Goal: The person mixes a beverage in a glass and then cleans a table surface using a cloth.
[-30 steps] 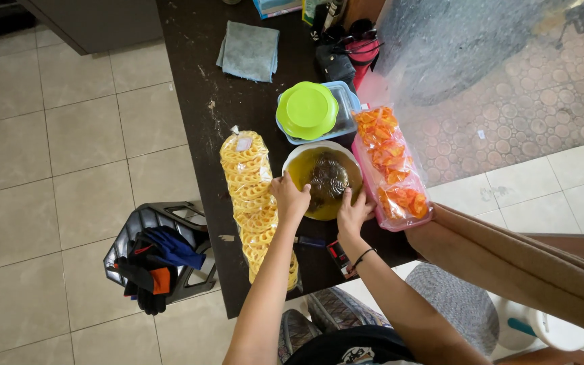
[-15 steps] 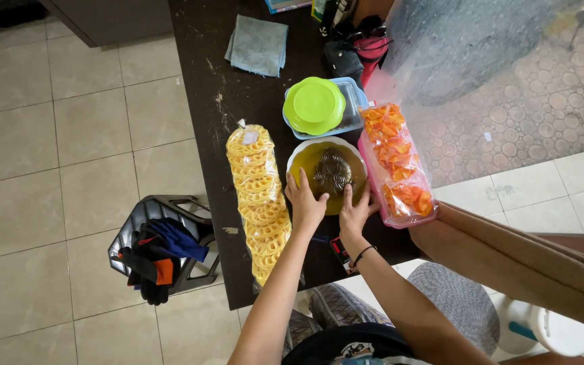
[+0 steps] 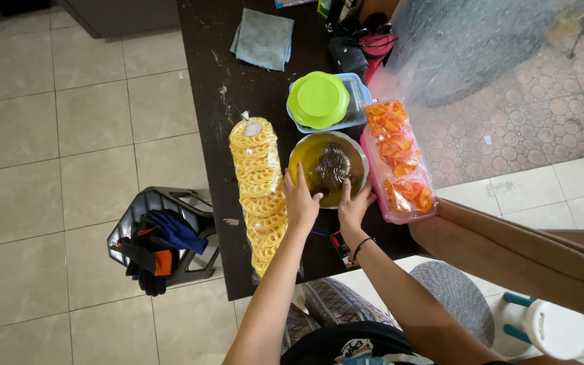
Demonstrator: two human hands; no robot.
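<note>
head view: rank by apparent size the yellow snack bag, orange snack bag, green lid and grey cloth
1. yellow snack bag, clearly the longest
2. orange snack bag
3. green lid and grey cloth: they look alike, and the cloth lies farther from the camera, so unranked
</note>
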